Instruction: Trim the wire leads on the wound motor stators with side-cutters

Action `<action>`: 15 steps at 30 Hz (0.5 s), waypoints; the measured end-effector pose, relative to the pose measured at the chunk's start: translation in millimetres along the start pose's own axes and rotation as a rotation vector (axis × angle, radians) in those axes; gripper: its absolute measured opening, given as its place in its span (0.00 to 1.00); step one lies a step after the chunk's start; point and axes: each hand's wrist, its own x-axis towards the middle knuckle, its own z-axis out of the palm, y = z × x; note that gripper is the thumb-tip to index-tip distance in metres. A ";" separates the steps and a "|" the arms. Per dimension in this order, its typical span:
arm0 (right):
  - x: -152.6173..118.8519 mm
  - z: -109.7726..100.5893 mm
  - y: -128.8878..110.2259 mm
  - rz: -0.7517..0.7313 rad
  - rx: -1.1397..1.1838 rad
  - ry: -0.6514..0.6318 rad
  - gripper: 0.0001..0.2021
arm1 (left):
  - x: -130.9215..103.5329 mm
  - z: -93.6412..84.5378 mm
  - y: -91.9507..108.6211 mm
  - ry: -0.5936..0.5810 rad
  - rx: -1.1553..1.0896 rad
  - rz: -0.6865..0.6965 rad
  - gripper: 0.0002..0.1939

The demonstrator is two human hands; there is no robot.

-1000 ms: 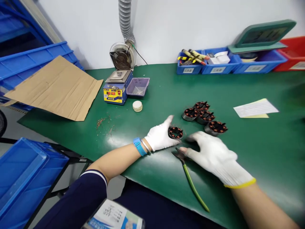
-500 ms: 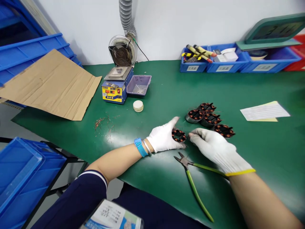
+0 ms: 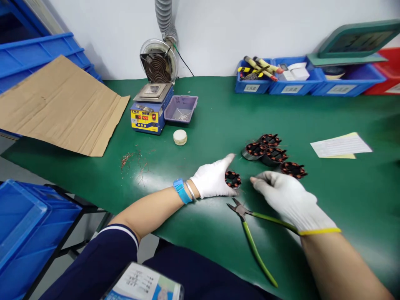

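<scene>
My left hand, in a white glove, curves its thumb and fingers round a copper-wound motor stator on the green bench. To its right, my gloved right hand is closed in a pinch, apart from that stator; whatever its fingertips may hold is too small to make out. Green-handled diagonal cutters lie spread on the bench below both hands, one handle passing beneath my right wrist. Just beyond my right hand, several more stators sit close together, the nearest one beside the knuckles.
Left of my hands lie copper wire scraps. A solder pot, purple tray and round white tin stand behind. Cardboard covers the left side. Paper slips lie right; blue bins line the wall.
My right hand has drawn slightly right, away from the stator in my left hand. The left hand keeps its hold. The whole view has shifted a little.
</scene>
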 end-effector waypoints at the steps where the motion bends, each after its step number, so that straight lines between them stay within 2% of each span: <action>1: -6.8 -1.9 2.9 0.014 -0.031 0.021 0.13 | 0.6 1.3 -1.0 0.000 0.008 0.002 0.59; 3: -22.2 -5.0 4.5 0.037 -0.080 0.117 0.13 | 1.5 3.3 -2.1 0.000 0.026 0.013 0.58; 5: -37.2 -7.7 4.1 -0.025 -0.081 0.298 0.14 | 1.7 3.7 -1.6 0.005 0.043 0.023 0.57; 7: -48.6 -10.9 6.0 -0.221 -0.022 0.501 0.16 | 1.8 2.8 -0.6 0.020 0.058 0.019 0.56; 9: -55.6 -14.2 10.7 -0.415 0.043 0.619 0.17 | 2.4 1.7 0.1 0.033 0.074 0.002 0.56; 10: -57.7 -15.5 12.7 -0.463 0.067 0.621 0.18 | 2.8 1.3 0.5 0.033 0.083 -0.006 0.57; 12: -59.3 -16.0 12.1 -0.460 0.105 0.512 0.23 | 3.2 1.2 1.3 0.024 0.098 -0.015 0.57; 15: -56.8 -10.2 -5.1 -0.323 0.078 0.171 0.40 | 3.3 1.7 2.4 0.016 0.098 -0.016 0.58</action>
